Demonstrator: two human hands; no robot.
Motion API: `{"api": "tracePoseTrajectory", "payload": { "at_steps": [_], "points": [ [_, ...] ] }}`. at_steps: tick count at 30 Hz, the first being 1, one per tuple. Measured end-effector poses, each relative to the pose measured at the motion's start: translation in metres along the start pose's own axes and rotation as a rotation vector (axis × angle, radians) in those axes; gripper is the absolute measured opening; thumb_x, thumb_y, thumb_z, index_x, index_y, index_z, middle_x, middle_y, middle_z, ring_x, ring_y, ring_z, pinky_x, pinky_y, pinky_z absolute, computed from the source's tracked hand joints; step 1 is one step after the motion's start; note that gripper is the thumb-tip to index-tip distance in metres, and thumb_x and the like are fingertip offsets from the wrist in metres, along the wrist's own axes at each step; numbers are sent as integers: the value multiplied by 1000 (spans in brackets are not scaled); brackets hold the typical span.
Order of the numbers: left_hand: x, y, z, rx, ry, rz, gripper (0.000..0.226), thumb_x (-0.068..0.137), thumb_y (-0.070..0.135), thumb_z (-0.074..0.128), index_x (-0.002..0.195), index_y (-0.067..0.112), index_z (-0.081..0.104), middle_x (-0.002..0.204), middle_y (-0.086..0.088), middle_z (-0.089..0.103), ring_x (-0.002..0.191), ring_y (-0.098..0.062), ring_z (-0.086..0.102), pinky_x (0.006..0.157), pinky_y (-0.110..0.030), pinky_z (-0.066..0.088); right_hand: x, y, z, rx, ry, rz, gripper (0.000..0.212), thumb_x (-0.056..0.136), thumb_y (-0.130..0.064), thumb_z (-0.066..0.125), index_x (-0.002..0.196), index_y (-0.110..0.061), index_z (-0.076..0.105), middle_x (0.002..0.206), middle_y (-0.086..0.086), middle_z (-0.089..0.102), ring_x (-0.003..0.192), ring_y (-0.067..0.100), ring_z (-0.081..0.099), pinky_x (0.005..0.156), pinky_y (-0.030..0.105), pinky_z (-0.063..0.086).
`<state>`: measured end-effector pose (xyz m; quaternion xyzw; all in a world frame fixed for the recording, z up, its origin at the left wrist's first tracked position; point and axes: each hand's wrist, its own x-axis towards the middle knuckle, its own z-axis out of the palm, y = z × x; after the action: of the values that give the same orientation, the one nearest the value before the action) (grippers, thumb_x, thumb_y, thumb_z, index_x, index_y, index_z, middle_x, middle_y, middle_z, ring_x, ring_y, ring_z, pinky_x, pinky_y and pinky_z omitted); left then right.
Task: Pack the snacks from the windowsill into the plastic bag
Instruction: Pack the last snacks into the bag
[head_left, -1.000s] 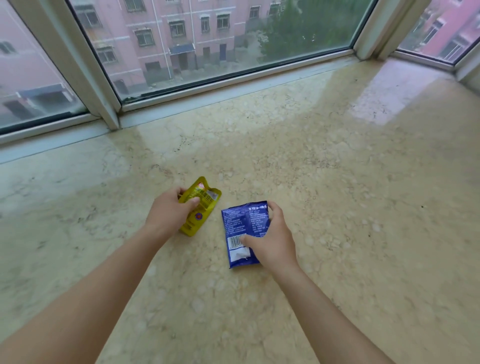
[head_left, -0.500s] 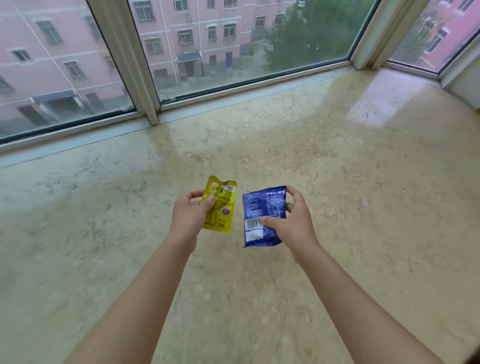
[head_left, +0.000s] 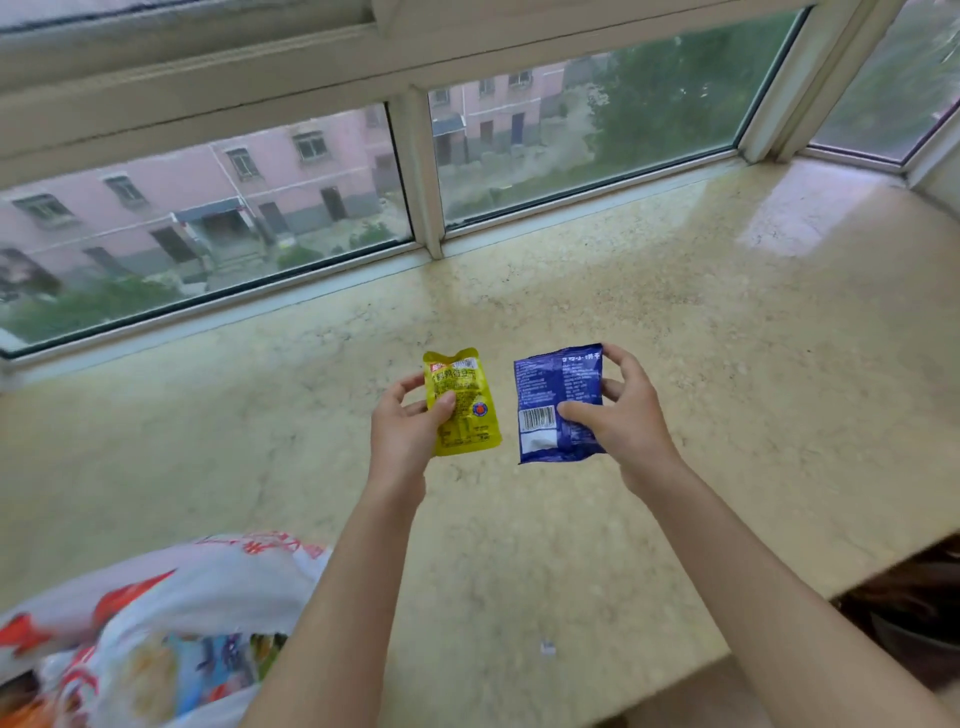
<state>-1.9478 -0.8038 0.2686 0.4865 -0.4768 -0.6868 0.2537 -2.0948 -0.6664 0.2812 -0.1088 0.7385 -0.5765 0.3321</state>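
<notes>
Left hand (head_left: 402, 431) pinches a small yellow foil snack pouch (head_left: 461, 404) by its left edge, thumb on the front; right hand (head_left: 621, 415) grips a flat blue plastic snack packet (head_left: 558, 402) along its right side, both held up clear of the beige marble windowsill (head_left: 675, 338). Both look light, thin, crinkly and a bit slick, so edge pinches should do. White plastic bag with red print (head_left: 171, 623) sits lower left, near, other snacks already inside
</notes>
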Motion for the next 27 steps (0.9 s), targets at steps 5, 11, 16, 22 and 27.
{"api": "tracePoseTrajectory", "payload": {
  "at_steps": [5,11,16,22,27],
  "points": [
    [-61,19,-29,-22,36,27,29,88,2,65,106,22,56,84,-4,72,67,-13,71,61,-30,58,-55,-29,1,43,-55,-28,76,75,8,71,135,-27,39,103,5,67,89,19,69,62,30,58],
    [-143,4,-57,-86,133,36,35,87,3,67,117,18,57,85,-4,74,76,-19,72,69,-37,59,-113,-34,-1,62,-160,-35,78,75,6,73,137,-26,38,108,8,66,91,19,69,61,30,58],
    [-198,2,-88,-132,226,85,34,87,3,66,114,21,56,79,1,75,70,-13,72,56,-26,57,-156,-30,-1,41,-254,-49,77,75,6,73,137,-26,39,106,7,67,90,20,69,63,33,60],
    [-247,7,-134,-161,328,116,39,86,2,67,120,17,56,95,-7,74,80,-18,73,61,-33,59,-202,-36,26,11,-393,-58,77,76,5,73,137,-27,39,106,5,67,87,19,69,60,30,58],
    [-270,8,-181,-185,404,149,40,86,3,67,121,17,55,95,-3,73,81,-17,72,62,-33,57,-240,-40,66,-18,-540,-100,75,77,11,64,136,-29,38,105,7,65,83,19,69,55,29,57]
  ]
}}
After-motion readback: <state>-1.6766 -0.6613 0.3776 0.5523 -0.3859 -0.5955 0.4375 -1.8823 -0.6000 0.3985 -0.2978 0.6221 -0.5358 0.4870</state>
